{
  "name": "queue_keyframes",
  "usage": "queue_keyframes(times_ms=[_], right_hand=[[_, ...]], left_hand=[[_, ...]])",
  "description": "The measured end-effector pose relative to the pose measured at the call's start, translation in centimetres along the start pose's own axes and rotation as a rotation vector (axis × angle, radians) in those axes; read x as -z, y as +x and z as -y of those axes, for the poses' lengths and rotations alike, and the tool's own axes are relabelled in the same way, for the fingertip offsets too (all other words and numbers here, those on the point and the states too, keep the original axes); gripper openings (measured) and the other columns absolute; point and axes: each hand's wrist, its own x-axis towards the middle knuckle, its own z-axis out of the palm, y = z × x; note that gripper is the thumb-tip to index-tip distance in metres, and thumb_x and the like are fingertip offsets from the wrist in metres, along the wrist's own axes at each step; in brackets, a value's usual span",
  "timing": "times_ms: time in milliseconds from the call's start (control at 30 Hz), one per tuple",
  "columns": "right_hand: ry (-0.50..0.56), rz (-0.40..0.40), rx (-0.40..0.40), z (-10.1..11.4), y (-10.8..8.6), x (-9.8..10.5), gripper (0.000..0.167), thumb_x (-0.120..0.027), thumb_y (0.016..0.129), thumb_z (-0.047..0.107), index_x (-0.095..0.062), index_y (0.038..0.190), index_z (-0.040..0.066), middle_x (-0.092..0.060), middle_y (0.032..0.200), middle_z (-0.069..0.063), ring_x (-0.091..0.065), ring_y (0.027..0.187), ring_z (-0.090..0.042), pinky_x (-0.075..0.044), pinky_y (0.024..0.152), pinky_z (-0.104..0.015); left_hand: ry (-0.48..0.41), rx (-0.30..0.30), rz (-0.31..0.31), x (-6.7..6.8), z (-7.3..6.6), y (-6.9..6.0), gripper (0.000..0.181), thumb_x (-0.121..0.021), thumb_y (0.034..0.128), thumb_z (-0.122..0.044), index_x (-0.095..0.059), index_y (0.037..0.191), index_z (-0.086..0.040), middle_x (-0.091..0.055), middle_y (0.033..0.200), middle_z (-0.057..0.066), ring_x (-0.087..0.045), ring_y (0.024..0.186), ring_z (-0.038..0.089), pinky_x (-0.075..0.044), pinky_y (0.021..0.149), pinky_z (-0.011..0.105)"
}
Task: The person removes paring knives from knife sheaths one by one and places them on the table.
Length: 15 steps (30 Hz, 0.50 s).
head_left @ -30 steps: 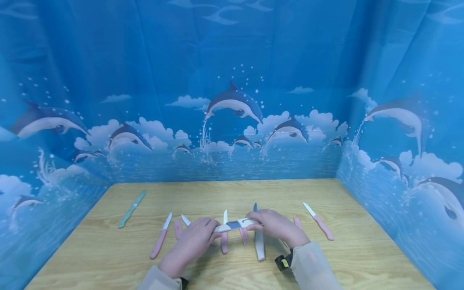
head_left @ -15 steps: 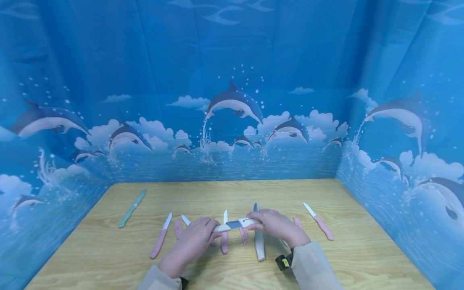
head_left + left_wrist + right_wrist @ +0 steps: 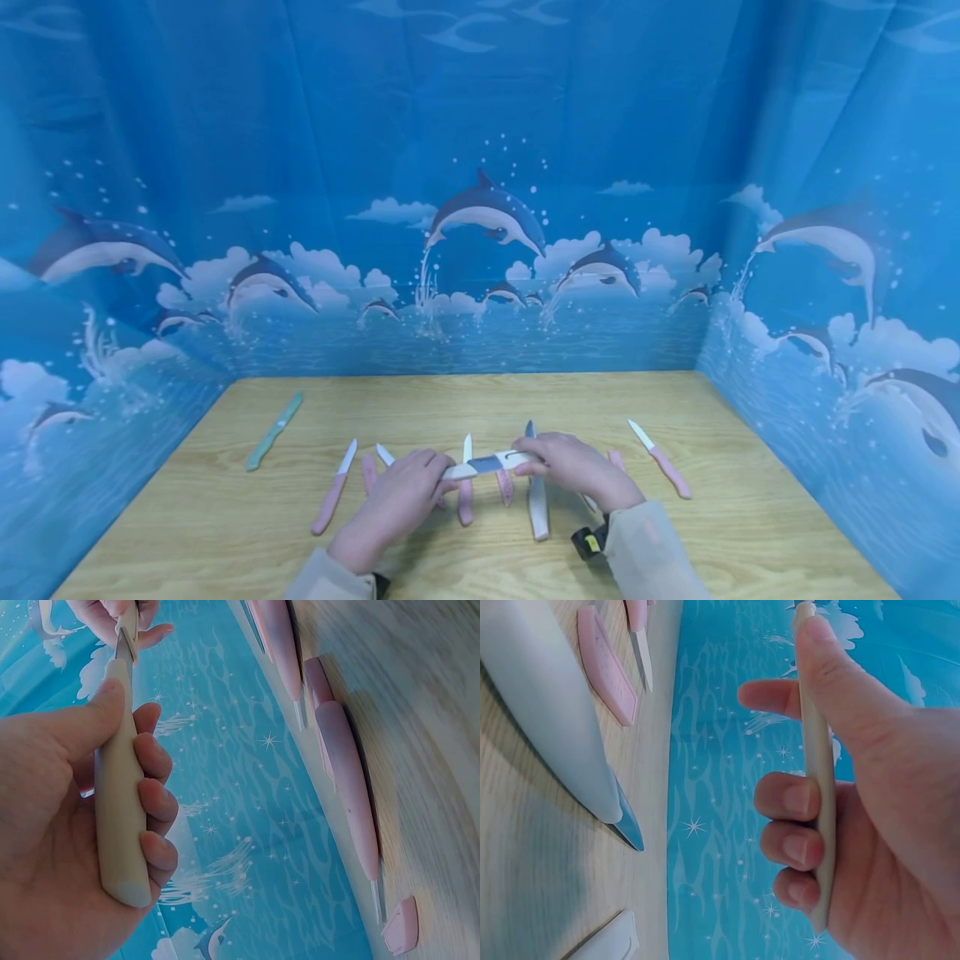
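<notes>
Above the table, in the head view, my left hand (image 3: 405,496) grips the cream handle (image 3: 122,817) of a small knife, fingers curled round it and thumb along it. Its bare blade (image 3: 483,464) shows between both hands. My right hand (image 3: 577,471) holds a cream blade cover (image 3: 817,765), its slotted end (image 3: 513,459) over the front of the blade. In the right wrist view several fingers curl against the cover and the thumb presses its edge. Under my right hand lies a knife with a white handle (image 3: 537,508). A pink-handled knife (image 3: 465,504) lies below the held blade.
On the wooden table (image 3: 480,567) lie more pink knives, one at left (image 3: 328,504) and one at right (image 3: 670,473). Pink blade covers (image 3: 506,489) lie among them. A green knife (image 3: 274,433) sits far left. A dolphin-print curtain (image 3: 480,333) encloses the table's back and sides.
</notes>
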Motion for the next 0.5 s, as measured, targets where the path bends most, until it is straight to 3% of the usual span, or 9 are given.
queue_keyframes(times_ms=[500], right_hand=[[0.008, -0.006, 0.007, -0.17, 0.03, -0.07, 0.038, -0.055, 0.095, 0.040, -0.061, 0.124, 0.016, -0.068, 0.112, -0.003, -0.065, 0.101, -0.021, -0.054, 0.088, -0.042]], left_hand=[[0.005, -0.012, -0.001, 0.27, 0.05, -0.09, 0.022, -0.065, 0.0906, -0.030, -0.065, 0.105, -0.013, -0.061, 0.086, -0.007, -0.059, 0.080, 0.010, -0.052, 0.072, 0.030]])
